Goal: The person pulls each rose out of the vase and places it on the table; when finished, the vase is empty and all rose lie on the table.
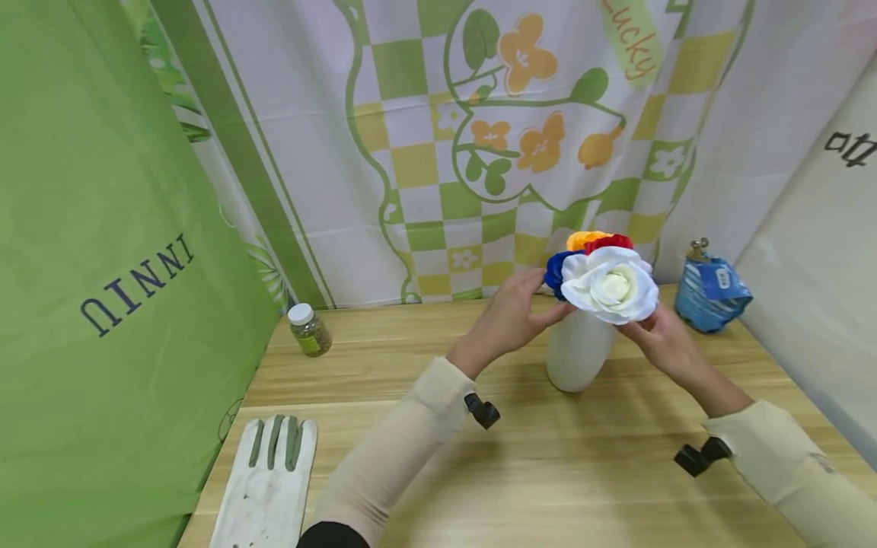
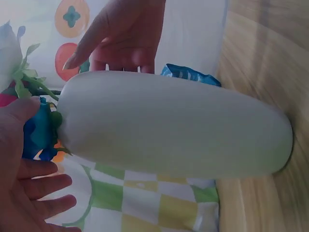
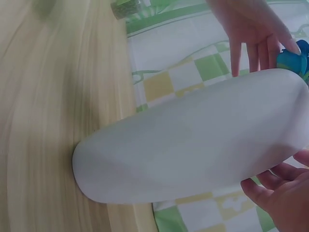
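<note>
A tall white vase (image 1: 578, 354) stands upright on the wooden table. Artificial flowers fill its mouth: a large white rose (image 1: 613, 285) in front, with a blue flower (image 1: 555, 275), a red flower (image 1: 611, 242) and an orange flower (image 1: 585, 239) behind. At the blue flower is my left hand (image 1: 510, 313), its thumb against the petals and its fingers spread, as the left wrist view shows. On the vase's other side, my right hand (image 1: 663, 346) has loosely bent fingertips (image 3: 253, 190) at the upper wall, below the white rose. The rose hides part of that hand in the head view.
A small jar (image 1: 310, 330) with a white lid stands at the back left. Nearer lies a white-and-green glove (image 1: 263, 487). A blue bag (image 1: 712, 295) with a clip sits at the back right. Patterned curtain (image 1: 425, 152) hangs behind the table.
</note>
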A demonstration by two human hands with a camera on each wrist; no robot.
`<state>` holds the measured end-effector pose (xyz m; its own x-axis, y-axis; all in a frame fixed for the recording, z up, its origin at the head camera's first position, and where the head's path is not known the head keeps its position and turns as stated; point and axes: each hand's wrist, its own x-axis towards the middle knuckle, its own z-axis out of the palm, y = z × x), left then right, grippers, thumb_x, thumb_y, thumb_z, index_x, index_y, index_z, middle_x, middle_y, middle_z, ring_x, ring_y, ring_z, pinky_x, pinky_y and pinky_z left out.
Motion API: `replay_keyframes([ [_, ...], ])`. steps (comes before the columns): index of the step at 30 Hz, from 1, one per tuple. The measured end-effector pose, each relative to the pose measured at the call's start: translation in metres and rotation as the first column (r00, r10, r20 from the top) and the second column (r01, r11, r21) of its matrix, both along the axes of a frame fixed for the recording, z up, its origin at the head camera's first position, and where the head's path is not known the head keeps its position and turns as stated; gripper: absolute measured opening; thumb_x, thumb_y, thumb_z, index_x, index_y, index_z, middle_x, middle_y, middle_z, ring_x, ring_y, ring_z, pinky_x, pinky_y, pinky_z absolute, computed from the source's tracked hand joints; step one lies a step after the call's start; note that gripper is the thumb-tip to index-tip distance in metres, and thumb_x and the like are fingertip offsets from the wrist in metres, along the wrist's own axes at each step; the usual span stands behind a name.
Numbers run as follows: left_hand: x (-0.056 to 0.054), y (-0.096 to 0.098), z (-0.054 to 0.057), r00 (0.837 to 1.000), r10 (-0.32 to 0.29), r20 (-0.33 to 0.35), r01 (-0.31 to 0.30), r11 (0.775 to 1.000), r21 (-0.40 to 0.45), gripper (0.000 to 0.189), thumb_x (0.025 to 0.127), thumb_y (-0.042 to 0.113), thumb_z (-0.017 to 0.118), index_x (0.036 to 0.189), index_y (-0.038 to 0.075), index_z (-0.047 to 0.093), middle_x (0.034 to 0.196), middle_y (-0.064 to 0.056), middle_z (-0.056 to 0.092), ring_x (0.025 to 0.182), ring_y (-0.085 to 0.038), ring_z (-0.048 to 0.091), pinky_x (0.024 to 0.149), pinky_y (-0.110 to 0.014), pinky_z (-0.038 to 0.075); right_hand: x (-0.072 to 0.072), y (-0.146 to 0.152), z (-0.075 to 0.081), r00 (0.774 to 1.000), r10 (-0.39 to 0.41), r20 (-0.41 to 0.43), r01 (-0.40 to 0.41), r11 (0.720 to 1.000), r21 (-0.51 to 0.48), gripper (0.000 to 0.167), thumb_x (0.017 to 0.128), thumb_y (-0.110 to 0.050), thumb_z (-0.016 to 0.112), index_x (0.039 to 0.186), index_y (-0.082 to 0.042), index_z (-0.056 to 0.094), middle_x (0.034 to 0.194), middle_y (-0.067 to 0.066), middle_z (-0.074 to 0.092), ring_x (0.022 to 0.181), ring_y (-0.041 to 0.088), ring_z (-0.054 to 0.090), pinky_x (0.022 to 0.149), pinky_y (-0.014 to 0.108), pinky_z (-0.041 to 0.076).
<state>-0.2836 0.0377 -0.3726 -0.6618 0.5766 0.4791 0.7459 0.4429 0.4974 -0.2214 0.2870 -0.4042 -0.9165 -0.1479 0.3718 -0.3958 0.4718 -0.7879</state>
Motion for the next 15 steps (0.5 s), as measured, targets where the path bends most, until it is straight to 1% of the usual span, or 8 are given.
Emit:
replay_keyframes([
  [2,-0.001,0.003,-0.001,0.999,0.033,0.032,-0.034,0.999,0.015,0.050,0.093,0.043,0.069,0.133,0.014,0.061,0.132,0.000,0.067,0.124,-0.015,0.060,0.107,-0.023,0.049,-0.001,0.000,-0.001,1.000,-0.023,-0.005,0.023,1.000,-0.007,0.052,0.100,-0.009,0.057,0.145,0.010,0.038,0.119,-0.034,0.045,0.105,-0.021,0.047,0.083,0.000,0.046],
  [4,-0.003,0.006,-0.002,0.997,0.053,0.062,-0.055,0.998,0.041,0.048,0.090,0.041,0.073,0.128,0.013,0.064,0.127,0.000,0.070,0.120,-0.015,0.062,0.103,-0.022,0.051,-0.003,-0.001,-0.003,1.000,-0.026,-0.011,0.025,0.999,-0.042,0.049,0.099,-0.005,0.057,0.143,0.009,0.041,0.117,-0.036,0.046,0.105,-0.021,0.048,0.084,-0.001,0.045],
  [5,-0.004,0.007,-0.004,0.997,0.050,0.061,-0.053,0.997,0.059,0.047,0.089,0.040,0.075,0.126,0.013,0.066,0.124,0.000,0.071,0.117,-0.015,0.063,0.101,-0.024,0.052,-0.003,-0.002,-0.004,1.000,-0.026,-0.011,0.025,0.998,-0.061,0.048,0.099,-0.004,0.057,0.142,0.010,0.042,0.116,-0.037,0.047,0.104,-0.020,0.048,0.084,-0.001,0.045],
  [7,-0.007,0.008,-0.007,0.998,0.038,0.054,-0.043,0.995,0.085,0.044,0.086,0.037,0.078,0.122,0.013,0.069,0.119,0.000,0.074,0.112,-0.015,0.065,0.097,-0.023,0.052,-0.003,-0.003,-0.007,0.999,-0.033,-0.009,0.032,0.995,-0.096,0.044,0.098,-0.002,0.056,0.139,0.009,0.045,0.113,-0.038,0.049,0.103,-0.020,0.049,0.084,-0.001,0.044],
  [10,-0.009,0.010,-0.011,0.999,0.011,0.036,-0.015,0.993,0.115,0.040,0.084,0.033,0.081,0.116,0.012,0.071,0.113,-0.001,0.076,0.106,-0.014,0.065,0.093,-0.020,0.051,-0.003,-0.004,-0.010,0.998,-0.056,0.005,0.056,0.990,-0.131,0.045,0.097,0.000,0.055,0.139,0.010,0.043,0.111,-0.039,0.049,0.102,-0.020,0.048,0.085,-0.001,0.042],
  [11,-0.010,0.011,-0.012,0.999,0.005,0.041,-0.010,0.992,0.127,0.040,0.084,0.032,0.081,0.117,0.011,0.071,0.113,-0.001,0.076,0.106,-0.014,0.065,0.093,-0.019,0.051,-0.003,-0.005,-0.010,0.998,-0.067,0.009,0.068,0.989,-0.131,0.047,0.096,0.000,0.055,0.140,0.013,0.041,0.111,-0.040,0.048,0.102,-0.020,0.047,0.085,-0.001,0.041],
  [13,-0.010,0.013,-0.013,0.997,0.006,0.081,-0.019,0.986,0.164,0.041,0.083,0.029,0.082,0.118,0.009,0.071,0.114,-0.003,0.075,0.107,-0.015,0.065,0.093,-0.016,0.050,-0.005,-0.005,-0.010,0.997,-0.077,0.018,0.078,0.987,-0.138,0.052,0.097,0.000,0.055,0.143,0.015,0.036,0.112,-0.039,0.046,0.103,-0.019,0.045,0.086,-0.001,0.039],
  [15,-0.011,0.015,-0.012,0.991,0.019,0.135,-0.048,0.976,0.213,0.043,0.082,0.027,0.083,0.119,0.008,0.071,0.116,-0.006,0.074,0.110,-0.016,0.066,0.095,-0.018,0.053,-0.008,-0.006,-0.009,0.997,-0.072,0.020,0.074,0.988,-0.139,0.054,0.097,-0.002,0.055,0.145,0.013,0.034,0.115,-0.038,0.045,0.106,-0.018,0.044,0.087,-0.001,0.038],
])
